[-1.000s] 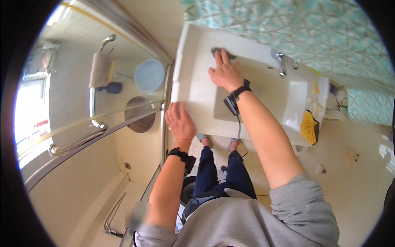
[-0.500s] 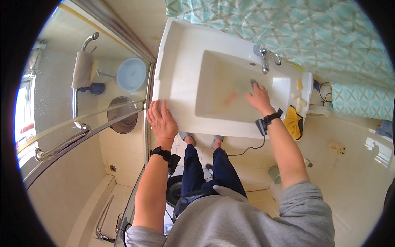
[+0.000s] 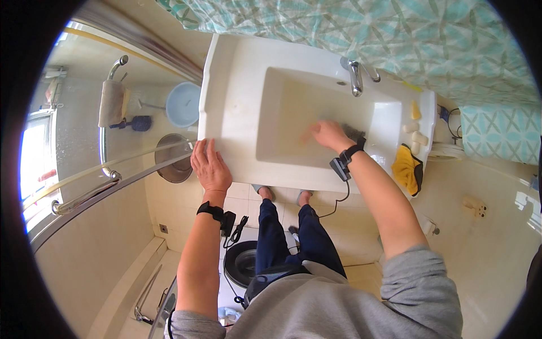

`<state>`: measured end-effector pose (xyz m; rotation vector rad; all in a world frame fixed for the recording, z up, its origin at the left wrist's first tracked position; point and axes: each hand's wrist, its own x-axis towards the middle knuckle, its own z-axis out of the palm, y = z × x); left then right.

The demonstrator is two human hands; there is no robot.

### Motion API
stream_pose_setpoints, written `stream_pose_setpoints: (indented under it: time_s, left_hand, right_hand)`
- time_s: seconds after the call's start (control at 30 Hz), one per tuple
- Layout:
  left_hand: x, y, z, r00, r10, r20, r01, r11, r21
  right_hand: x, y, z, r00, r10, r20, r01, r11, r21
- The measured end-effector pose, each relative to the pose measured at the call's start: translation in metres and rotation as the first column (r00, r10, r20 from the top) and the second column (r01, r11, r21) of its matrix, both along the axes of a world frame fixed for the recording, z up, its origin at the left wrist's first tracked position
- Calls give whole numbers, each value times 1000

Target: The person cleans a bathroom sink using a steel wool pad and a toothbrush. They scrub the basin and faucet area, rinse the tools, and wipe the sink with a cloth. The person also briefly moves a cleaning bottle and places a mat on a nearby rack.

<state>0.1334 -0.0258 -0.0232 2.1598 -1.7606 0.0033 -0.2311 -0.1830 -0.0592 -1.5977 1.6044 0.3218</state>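
My left hand (image 3: 212,168) lies on the front left corner of the white washbasin (image 3: 230,113), fingers stretched out and apart. In the basin, my right hand (image 3: 329,135) reaches down into cloudy water. Its fingers look curled together, and the water and blur conceal what, if anything, they hold. By the right wrist there is a dark grey, rough-looking clump (image 3: 354,132), partly covered by the hand. A faint reddish patch (image 3: 305,136) shows at the fingertips; I cannot tell whether it is an object or a reflection. Above the basin stands a chrome faucet (image 3: 355,79).
On the right ledge sit several pale soap-like pieces (image 3: 419,137) and a yellow and black cloth (image 3: 406,169). A patterned curtain (image 3: 418,45) hangs behind. Left of the basin are a blue tub (image 3: 183,104) and a metal bowl (image 3: 174,160). A cable (image 3: 337,206) trails from the right wrist.
My right hand has moved left within the basin, toward the reddish patch. The dark clump now shows beside its wrist. My left hand stays on the corner; the whole view has shifted slightly.
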Motion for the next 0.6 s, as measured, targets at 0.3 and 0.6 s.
stream_pose_setpoints:
  time_s: [0.3, 0.6]
  left_hand:
    - [0, 1, -2, 1000, 17, 10, -17, 1000, 0]
    - [1, 0, -1, 999, 31, 19, -31, 1000, -2]
  right_hand:
    - [-28, -22, -5, 926, 209, -314, -296, 918, -263]
    - [-38, -14, 7, 860, 408, -307, -452, 888, -87]
